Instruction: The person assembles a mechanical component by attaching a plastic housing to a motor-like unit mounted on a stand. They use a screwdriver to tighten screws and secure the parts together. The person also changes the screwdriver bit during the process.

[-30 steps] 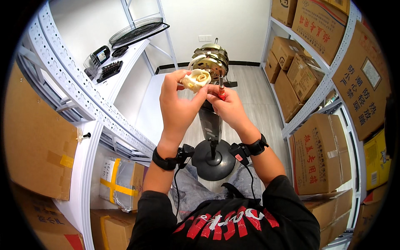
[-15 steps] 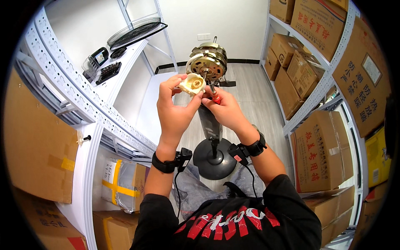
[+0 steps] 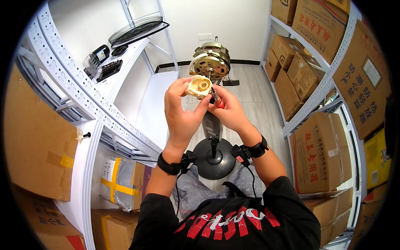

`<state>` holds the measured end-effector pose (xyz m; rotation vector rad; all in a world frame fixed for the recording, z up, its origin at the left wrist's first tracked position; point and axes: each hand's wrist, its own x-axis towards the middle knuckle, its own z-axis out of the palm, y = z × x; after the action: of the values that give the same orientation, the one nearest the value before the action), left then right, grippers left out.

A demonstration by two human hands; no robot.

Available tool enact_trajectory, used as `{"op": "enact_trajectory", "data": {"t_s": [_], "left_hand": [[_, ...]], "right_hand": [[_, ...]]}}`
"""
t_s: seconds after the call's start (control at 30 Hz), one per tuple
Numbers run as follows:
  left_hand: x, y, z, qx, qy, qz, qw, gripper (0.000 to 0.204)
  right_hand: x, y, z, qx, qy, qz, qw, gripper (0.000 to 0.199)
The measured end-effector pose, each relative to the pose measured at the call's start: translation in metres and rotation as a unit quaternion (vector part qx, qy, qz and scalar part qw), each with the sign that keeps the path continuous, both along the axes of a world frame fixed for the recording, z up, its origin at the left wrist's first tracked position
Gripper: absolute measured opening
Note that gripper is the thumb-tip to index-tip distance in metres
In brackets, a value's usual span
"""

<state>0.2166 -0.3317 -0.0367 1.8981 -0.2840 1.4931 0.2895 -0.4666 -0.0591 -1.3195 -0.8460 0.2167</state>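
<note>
Between the thumb and fingers of my left hand (image 3: 183,110) is a cream-coloured plastic gearbox housing (image 3: 199,86), its hollow side with a ring facing up. My right hand (image 3: 230,109) grips a screwdriver with a red handle (image 3: 219,102); its metal shaft points up beside the housing's right edge. My right fingertips are close to the housing, and whether they touch it I cannot tell. Just beyond both hands stands a bare fan motor (image 3: 211,64) with a brassy casing and a shaft at its top. Its dark stand (image 3: 212,125) runs down to a round black base (image 3: 214,159).
On the left shelf (image 3: 125,62) lie a black fan grille (image 3: 137,31), a black bit case (image 3: 109,71) and a dark boxed item (image 3: 100,54). Cardboard boxes (image 3: 314,154) fill the right rack. A clear-wrapped carton (image 3: 121,183) stands at lower left.
Both hands have shifted slightly right and down with the housing and screwdriver. The housing has turned a little, showing more of its inside.
</note>
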Motion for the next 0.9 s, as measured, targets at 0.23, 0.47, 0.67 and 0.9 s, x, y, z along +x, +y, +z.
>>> {"op": "enact_trajectory", "data": {"t_s": [0.23,0.47,0.67,0.9], "left_hand": [[-0.006,-0.002,0.003,0.07,0.018,-0.005,0.997,0.054],[-0.008,-0.005,0.007,0.093,0.014,-0.048,0.994,0.055],[-0.009,-0.01,0.01,0.103,0.019,-0.077,0.992,0.052],[-0.007,0.0,0.012,0.023,0.047,-0.109,0.993,0.052]], "right_hand": [[-0.003,-0.009,0.0,0.039,0.05,0.052,0.997,0.053],[-0.003,-0.016,-0.005,0.066,0.047,0.071,0.994,0.055],[0.001,-0.022,-0.013,0.091,0.065,0.095,0.989,0.057],[-0.001,-0.024,-0.005,0.094,0.065,0.118,0.986,0.077]]}}
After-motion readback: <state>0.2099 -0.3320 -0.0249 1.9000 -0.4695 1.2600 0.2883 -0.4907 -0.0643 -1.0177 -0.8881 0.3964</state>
